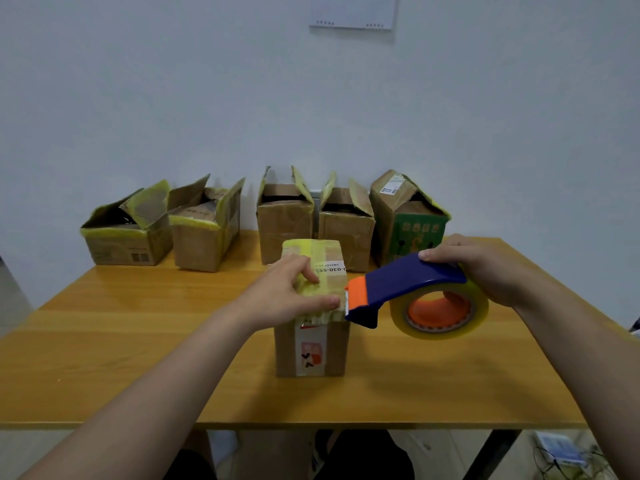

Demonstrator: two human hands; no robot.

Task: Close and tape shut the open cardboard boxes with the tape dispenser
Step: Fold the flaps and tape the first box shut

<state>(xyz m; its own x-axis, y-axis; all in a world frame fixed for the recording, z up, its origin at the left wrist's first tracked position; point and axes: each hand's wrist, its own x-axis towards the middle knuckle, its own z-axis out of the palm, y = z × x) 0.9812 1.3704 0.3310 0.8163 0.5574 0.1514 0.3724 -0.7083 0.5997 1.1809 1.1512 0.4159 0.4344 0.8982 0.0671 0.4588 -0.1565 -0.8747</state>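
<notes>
Mid wooden bench (138, 341): small brown cardboard box (311, 344), flaps shut. Left grip (294, 292) spread flat, pressing lid. Right grip (485, 268) curled round blue-orange tape dispenser (398, 285), blade at box edge beside left thumb. Risks: nicked thumb; box tipping under pull.

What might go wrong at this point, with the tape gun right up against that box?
The toothed cutter of the tape dispenser sits right beside the left hand, which presses on the closed box; a slip might nick the thumb. The box stands tall and narrow on the table, so a sideways pull by the right hand might tip or slide it.
</notes>
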